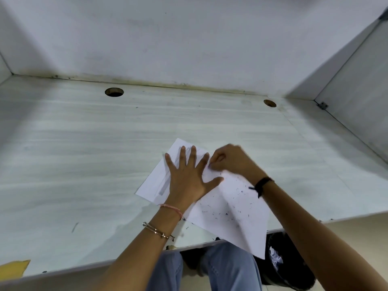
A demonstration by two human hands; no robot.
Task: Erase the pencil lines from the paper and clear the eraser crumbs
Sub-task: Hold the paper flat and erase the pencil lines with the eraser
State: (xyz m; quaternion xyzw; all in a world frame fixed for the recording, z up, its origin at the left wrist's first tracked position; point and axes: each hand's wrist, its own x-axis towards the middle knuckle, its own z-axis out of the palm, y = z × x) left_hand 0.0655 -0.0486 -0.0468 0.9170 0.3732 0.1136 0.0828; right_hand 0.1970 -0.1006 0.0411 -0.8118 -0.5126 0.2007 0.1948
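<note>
A white sheet of paper (231, 208) lies tilted on the desk, its near corner hanging over the front edge. Faint pencil lines (165, 183) remain on its left part. Dark eraser crumbs (228, 208) are scattered over its right part. My left hand (186, 175) lies flat on the paper with fingers spread, pressing it down. My right hand (228, 159) is blurred and sits at the paper's far edge, fingers curled and pinched on a small thing that I cannot make out, probably the eraser.
The pale desk (84, 154) has two round cable holes (114, 92) near the back wall. A side panel (357, 97) closes the right. A black bin (285, 261) with crumpled paper stands under the front edge. A yellow scrap (14, 268) lies at the near left.
</note>
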